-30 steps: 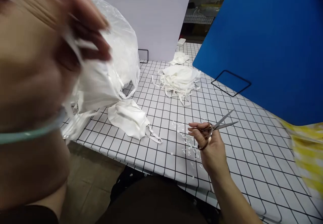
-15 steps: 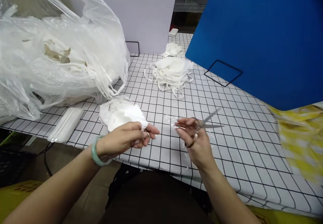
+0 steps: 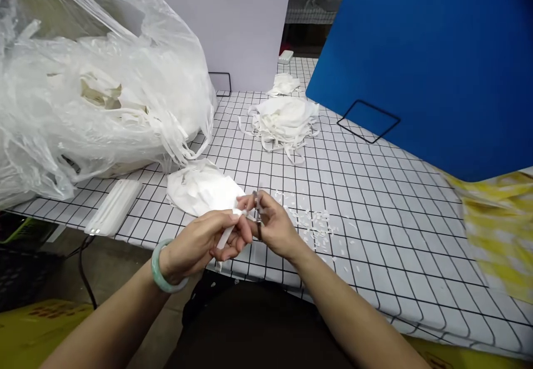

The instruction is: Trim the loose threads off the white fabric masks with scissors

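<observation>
My left hand [image 3: 210,238] is closed on a white fabric strap [image 3: 226,237], whose end lies across its fingers. Just beyond that hand, a white fabric piece [image 3: 202,188] lies on the table; whether the strap belongs to it I cannot tell. My right hand [image 3: 277,227] has its fingers through the handles of a pair of scissors [image 3: 257,213], and its fingertips meet the strap beside my left fingers. The blades are blurred and point away from me. Small white snippets [image 3: 318,227] lie scattered to the right of my hands.
A large clear plastic bag [image 3: 166,52] full of white fabric pieces fills the left. Behind my hands sits a pile of white strapped pieces [image 3: 285,116]. A white power strip [image 3: 114,208] lies near the front edge. A blue board [image 3: 425,64] and yellow checked cloth [image 3: 491,236] are at right.
My right hand has moved left with the scissors and met my left hand. The scissors turned from pointing right to pointing away. The strap and the snippets show more plainly.
</observation>
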A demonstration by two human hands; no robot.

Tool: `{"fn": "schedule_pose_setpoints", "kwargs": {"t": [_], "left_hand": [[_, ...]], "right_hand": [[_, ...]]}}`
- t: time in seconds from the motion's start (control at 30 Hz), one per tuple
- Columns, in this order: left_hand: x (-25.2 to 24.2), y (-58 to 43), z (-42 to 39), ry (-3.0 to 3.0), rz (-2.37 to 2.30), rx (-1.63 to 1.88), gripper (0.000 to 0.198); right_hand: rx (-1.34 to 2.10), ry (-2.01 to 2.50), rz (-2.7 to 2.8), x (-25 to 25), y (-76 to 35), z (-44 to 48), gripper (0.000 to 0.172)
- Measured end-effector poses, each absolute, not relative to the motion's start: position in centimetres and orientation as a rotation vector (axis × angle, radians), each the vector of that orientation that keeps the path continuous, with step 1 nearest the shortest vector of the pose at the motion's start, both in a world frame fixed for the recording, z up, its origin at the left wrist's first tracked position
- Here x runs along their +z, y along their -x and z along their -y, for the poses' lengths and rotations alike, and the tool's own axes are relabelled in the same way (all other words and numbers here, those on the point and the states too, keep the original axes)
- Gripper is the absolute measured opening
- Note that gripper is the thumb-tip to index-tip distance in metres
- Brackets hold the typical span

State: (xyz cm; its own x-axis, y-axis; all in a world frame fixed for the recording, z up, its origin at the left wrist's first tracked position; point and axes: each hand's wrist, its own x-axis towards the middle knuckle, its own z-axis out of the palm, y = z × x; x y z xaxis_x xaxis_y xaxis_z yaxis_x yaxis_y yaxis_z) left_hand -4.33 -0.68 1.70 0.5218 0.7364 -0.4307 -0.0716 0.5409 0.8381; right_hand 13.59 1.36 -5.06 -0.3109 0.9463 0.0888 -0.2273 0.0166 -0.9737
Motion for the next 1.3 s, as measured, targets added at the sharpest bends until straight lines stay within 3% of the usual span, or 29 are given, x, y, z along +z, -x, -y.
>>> {"fn": "schedule_pose_setpoints", "kwargs": {"t": [0.2, 0.37, 0.53, 0.7, 0.8, 0.97, 1.3], "left_hand": [[0.0, 4.1, 1.3, -0.997, -1.104, 0.703, 0.036], [-0.1, 3.5, 1.8, -1.193, -1.076, 0.617, 0.037], [-0.4, 1.9, 1.5, -1.7, -1.069, 1.072, 0.024], [-2.8, 0.3, 0.8, -1.348, -0.943, 1.162, 0.028], [-3.3, -0.3, 1.0, -1.381, -1.004, 1.155, 0.031], [-3.2, -0.8, 1.7, -1.504, -1.012, 1.137, 0.032], [-3.8, -1.0, 1.9, -1.573, -0.971, 1.084, 0.028]], "right_hand": [[1.359, 0.879, 1.071, -5.2, -13.3, -1.4, 0.033], [1.357, 0.933, 1.066, -4.5, -14.1, -1.5, 0.034], [1.502, 1.016, 0.926, -5.5, -13.1, -0.6, 0.048], [1.62, 1.071, 1.0, -6.1, -13.5, 1.8, 0.044], [1.39, 1.263, 1.406, -5.4, -15.9, 2.7, 0.037], [0.823, 1.471, 1.889, -4.4, -19.3, 3.4, 0.039], [0.615, 1.381, 1.96, -4.6, -19.2, 4.1, 0.038]]}}
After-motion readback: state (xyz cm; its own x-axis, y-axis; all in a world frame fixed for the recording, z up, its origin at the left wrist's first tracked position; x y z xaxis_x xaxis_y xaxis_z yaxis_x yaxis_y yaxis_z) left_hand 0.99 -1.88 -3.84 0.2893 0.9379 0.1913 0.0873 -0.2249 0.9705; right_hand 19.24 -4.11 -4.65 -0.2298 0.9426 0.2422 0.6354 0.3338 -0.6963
